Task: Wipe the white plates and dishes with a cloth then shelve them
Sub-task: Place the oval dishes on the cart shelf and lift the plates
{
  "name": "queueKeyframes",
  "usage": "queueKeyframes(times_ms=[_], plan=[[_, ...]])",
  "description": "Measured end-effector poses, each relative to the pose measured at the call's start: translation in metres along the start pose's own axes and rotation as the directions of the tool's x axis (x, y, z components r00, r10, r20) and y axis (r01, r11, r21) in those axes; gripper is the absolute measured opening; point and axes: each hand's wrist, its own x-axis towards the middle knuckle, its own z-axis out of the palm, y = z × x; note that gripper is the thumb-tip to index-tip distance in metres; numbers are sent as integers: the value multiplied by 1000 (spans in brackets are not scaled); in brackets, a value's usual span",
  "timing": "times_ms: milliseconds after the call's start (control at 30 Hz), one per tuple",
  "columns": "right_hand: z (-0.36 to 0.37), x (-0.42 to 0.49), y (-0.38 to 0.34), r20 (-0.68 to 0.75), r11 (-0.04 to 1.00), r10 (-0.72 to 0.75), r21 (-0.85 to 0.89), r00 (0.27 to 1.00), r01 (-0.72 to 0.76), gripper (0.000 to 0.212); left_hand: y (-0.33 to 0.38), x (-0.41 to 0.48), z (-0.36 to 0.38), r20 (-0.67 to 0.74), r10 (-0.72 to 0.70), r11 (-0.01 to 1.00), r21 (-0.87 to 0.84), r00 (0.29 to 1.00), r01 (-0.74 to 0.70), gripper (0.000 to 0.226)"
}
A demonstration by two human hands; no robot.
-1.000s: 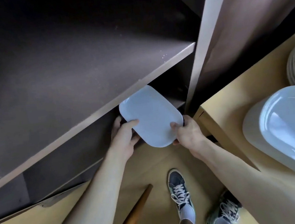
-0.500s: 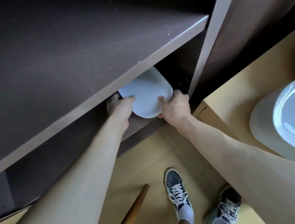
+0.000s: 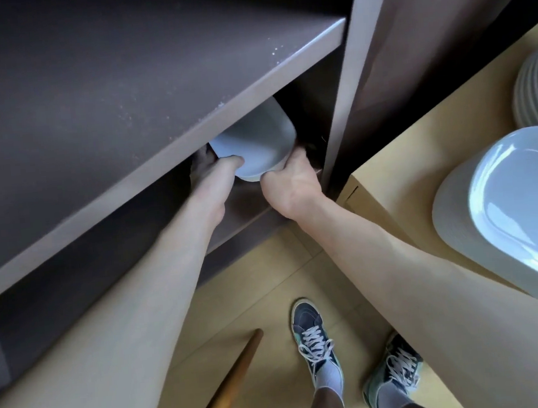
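A white oblong plate (image 3: 257, 146) lies half under the dark upper shelf board (image 3: 143, 123), inside the lower compartment of the brown shelf unit. My left hand (image 3: 216, 172) grips its near left edge, thumb on top, fingers hidden beneath. My right hand (image 3: 287, 182) holds its near right edge, the fingers hidden behind the plate. The far half of the plate is hidden by the shelf board. On the wooden table (image 3: 420, 164) at the right lies a stack of large white oblong dishes (image 3: 515, 211), with a pile of round plates (image 3: 537, 89) behind it.
A vertical shelf divider (image 3: 345, 93) stands just right of my right hand. The lower shelf board (image 3: 245, 212) runs under my wrists. Below are the wood floor, my two sneakers (image 3: 315, 339) and a wooden chair part (image 3: 231, 379).
Both hands have pushed the plate further in under the upper shelf board, so less of it shows now than before.
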Motion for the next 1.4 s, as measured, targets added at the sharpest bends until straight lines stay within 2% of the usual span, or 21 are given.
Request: queueKeyframes(times_ms=[67, 133, 233, 333, 400, 467, 533, 600, 667, 700, 767, 800, 933, 1100, 1400], plan=[[-5, -22, 0, 39, 1000, -19, 23, 999, 18, 55, 3, -15, -2, -1, -14, 999, 34, 1000, 14, 93], [-17, -50, 6, 79, 999, -45, 24, 996, 43, 51, 7, -34, -5, -76, -27, 997, 72, 997, 32, 89], [-47, -98, 26, 101, 998, -36, 49, 994, 31, 41, 10, -78, -5, -140, -21, 999, 30, 990, 25, 53], [-87, -145, 50, 59, 996, 2, 91, 998, -7, 34, 15, -142, 7, -23, -71, 995, -72, 997, 69, 26], [-116, -173, 64, 0, 992, 23, 123, 1000, -23, 32, 19, -181, 25, 68, -82, 993, -79, 994, 87, 24], [-151, -197, 73, -120, 988, 27, 154, 992, -8, 30, 25, -211, 49, 145, -55, 997, -36, 988, 61, 27], [-190, -219, 75, -303, 992, 4, 122, 953, 35, 27, 35, -236, 74, 215, 2, 1000, 6, 977, -3, 26], [-223, -226, 77, -524, 999, -12, 29, 851, 32, 26, 47, -246, 103, 280, 52, 996, 59, 959, -71, 23], [-247, -220, 89, -667, 998, 55, 36, 743, -42, 23, 58, -247, 129, 340, 58, 989, 105, 939, -99, 28], [-253, -212, 96, -680, 992, 123, 57, 723, -115, 29, 62, -246, 140, 377, 47, 988, 122, 925, -100, 24], [-257, -201, 106, -616, 965, 254, 106, 745, -241, 48, 64, -247, 156, 412, 54, 978, 164, 910, -132, 21], [-257, -195, 111, -577, 953, 300, 147, 760, -265, 49, 62, -247, 160, 396, 63, 969, 196, 916, -151, 22], [-257, -183, 111, -524, 920, 378, 305, 764, -246, 13, 60, -246, 162, 303, 79, 947, 274, 950, -166, 14], [-256, -183, 107, -512, 889, 430, 383, 743, -250, 9, 57, -250, 161, 269, 112, 933, 303, 956, -195, 18], [-252, -192, 102, -550, 852, 465, 492, 694, -180, 8, 54, -266, 166, 198, 102, 966, 213, 975, -145, 34]])
